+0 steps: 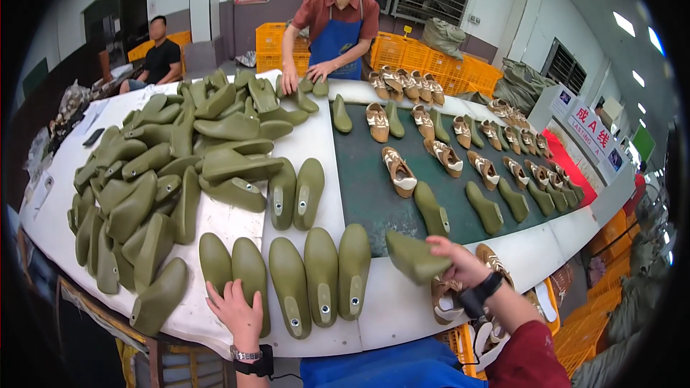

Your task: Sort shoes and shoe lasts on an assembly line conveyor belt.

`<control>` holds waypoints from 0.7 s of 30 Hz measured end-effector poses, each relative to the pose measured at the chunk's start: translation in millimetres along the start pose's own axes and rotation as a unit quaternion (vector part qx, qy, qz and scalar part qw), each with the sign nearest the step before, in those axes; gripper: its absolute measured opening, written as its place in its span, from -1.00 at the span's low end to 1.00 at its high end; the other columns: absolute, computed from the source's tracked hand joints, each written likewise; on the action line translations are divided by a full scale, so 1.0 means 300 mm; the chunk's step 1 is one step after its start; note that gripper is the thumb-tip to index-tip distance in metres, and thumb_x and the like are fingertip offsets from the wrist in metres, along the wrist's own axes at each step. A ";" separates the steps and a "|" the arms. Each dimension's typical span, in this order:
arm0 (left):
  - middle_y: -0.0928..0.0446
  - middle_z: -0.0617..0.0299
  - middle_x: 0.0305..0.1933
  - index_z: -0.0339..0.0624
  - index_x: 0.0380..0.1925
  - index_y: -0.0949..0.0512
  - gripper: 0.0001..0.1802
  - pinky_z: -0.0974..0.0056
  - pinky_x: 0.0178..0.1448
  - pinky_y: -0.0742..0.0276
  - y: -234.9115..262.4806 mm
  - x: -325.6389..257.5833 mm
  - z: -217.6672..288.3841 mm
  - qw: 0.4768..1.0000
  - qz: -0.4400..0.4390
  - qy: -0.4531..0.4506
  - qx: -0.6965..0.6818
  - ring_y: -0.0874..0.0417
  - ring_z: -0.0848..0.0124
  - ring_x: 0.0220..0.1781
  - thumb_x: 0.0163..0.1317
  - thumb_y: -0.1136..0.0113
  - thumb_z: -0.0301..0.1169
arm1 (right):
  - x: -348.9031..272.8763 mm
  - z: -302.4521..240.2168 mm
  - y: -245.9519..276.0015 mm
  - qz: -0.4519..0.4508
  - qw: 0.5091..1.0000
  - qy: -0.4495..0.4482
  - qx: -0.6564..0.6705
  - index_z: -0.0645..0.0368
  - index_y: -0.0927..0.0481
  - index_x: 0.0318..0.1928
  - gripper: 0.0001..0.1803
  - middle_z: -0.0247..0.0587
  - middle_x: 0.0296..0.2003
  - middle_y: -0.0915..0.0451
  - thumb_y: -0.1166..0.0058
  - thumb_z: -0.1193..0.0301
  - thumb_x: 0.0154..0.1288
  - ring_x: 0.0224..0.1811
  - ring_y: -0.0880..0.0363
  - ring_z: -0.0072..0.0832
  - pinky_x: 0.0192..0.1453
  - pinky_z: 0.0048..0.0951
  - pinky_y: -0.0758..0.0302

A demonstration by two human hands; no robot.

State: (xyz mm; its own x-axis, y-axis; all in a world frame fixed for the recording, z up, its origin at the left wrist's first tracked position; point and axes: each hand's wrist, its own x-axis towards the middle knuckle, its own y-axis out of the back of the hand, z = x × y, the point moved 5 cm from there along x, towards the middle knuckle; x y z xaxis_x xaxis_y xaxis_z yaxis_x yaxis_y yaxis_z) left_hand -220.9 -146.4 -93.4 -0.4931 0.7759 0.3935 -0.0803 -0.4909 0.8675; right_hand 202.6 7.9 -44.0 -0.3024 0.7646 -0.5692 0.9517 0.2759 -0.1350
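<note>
Crates (431,54) behind hold nothing visible (right hand (460,262) grips last (415,257)).

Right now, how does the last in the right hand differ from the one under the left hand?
The last in the right hand is lifted and tilted at the green belt's edge; the last under the left hand lies flat in a row on the white table. Both are olive green shoe lasts.

Brown shoes (460,145) on green belt (366,187); orange crates (424,54) behind
</note>
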 end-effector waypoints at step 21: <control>-0.46 0.13 0.08 -0.14 -0.01 -0.45 -0.46 -0.26 0.37 0.10 -0.022 0.031 0.023 0.999 -0.039 0.034 0.012 -0.01 -0.16 0.41 -0.04 -0.31 -0.27 | 0.766 -0.082 -0.213 0.111 0.725 0.219 -0.644 -0.19 -0.43 0.04 -0.66 -0.01 -0.26 -0.63 0.06 0.23 0.23 -0.18 -0.59 -0.02 -0.08 -0.04 -0.49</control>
State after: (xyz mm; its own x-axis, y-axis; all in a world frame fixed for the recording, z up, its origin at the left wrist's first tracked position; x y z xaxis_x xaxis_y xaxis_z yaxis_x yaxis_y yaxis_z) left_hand -219.1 -133.1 -93.4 -0.5446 0.7822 0.3025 -0.1009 -0.4191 0.9023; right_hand 70.9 180.2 -146.2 -0.4049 0.9076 -0.1110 0.2254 0.2167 0.9499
